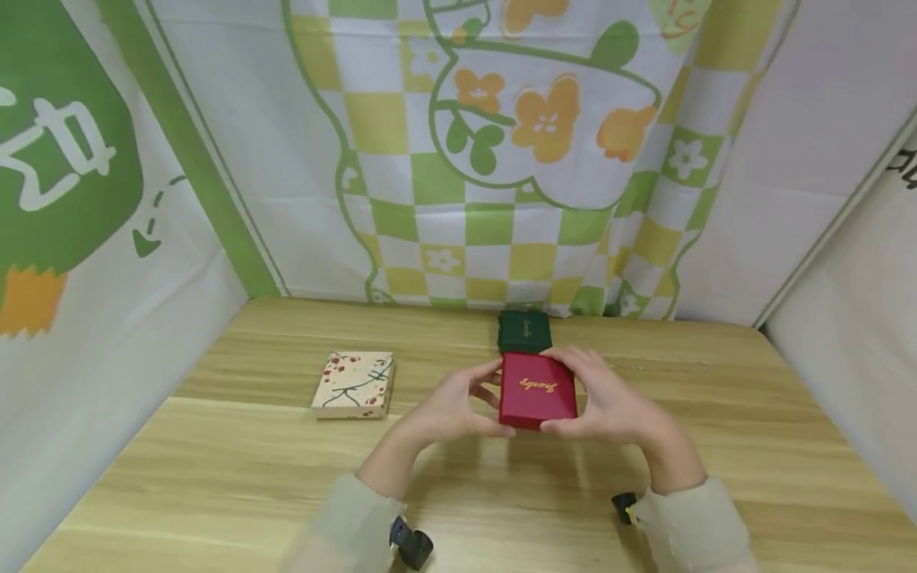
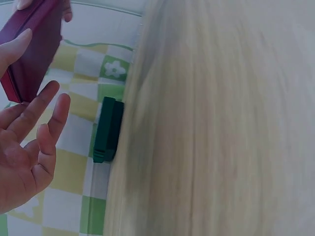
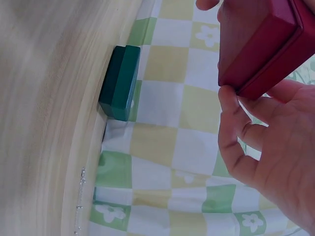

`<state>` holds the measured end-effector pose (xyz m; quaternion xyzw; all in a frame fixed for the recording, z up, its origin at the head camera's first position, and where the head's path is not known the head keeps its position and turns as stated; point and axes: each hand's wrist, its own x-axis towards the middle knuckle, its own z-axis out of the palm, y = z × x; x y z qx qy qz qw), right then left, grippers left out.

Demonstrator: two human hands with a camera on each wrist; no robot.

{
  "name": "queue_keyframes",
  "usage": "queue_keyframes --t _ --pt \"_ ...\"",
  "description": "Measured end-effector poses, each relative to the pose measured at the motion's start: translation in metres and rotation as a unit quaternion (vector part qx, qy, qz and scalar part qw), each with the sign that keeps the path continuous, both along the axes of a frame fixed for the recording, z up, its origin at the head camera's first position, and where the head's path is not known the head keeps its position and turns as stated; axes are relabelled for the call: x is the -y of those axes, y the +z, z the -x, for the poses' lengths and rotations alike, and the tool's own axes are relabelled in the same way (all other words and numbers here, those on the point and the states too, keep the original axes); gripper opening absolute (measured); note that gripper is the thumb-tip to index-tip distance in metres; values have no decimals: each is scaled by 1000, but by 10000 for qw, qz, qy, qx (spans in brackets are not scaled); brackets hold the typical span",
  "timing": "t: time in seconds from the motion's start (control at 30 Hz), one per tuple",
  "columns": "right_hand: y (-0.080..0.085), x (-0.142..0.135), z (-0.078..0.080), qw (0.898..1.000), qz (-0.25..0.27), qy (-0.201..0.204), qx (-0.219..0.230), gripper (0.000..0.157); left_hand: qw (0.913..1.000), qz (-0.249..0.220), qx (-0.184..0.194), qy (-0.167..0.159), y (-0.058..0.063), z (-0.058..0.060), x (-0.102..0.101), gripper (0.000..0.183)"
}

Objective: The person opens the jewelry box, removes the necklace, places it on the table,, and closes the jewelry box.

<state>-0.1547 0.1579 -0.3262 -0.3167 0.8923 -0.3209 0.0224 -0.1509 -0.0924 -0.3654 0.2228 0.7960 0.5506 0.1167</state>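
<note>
A square red jewelry box (image 1: 539,390) with gold lettering on its lid is held up off the table between both hands. My left hand (image 1: 450,407) holds its left side, thumb at the near edge; in the left wrist view some fingers stand away from it. At the opposite side, my right hand (image 1: 612,402) grips the box between thumb and fingers. The seam between lid and base shows in the right wrist view, with the lid on. Behind it on the table sits a dark green jewelry box (image 1: 526,332), also with gold lettering.
A cream box with a floral branch print (image 1: 354,382) lies on the wooden table (image 1: 236,469) to the left. A thin silver chain (image 3: 79,201) stretches across the table at the back right. A checkered curtain (image 1: 487,231) hangs behind the table.
</note>
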Motion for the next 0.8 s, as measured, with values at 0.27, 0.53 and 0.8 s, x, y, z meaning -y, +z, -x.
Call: queue_keyframes --t 0.27,0.53,0.8 --pt "0 2 -1 9996 30 31 -290 81 9982 374 -457 37 1 3 1 94" --pt "-2 -2 2 9996 -48 107 -246 80 9962 592 -628 126 -1 -2 -1 94" --pt "1 -5 0 9991 51 107 -411 81 9909 987 -899 175 8 1 -3 95"
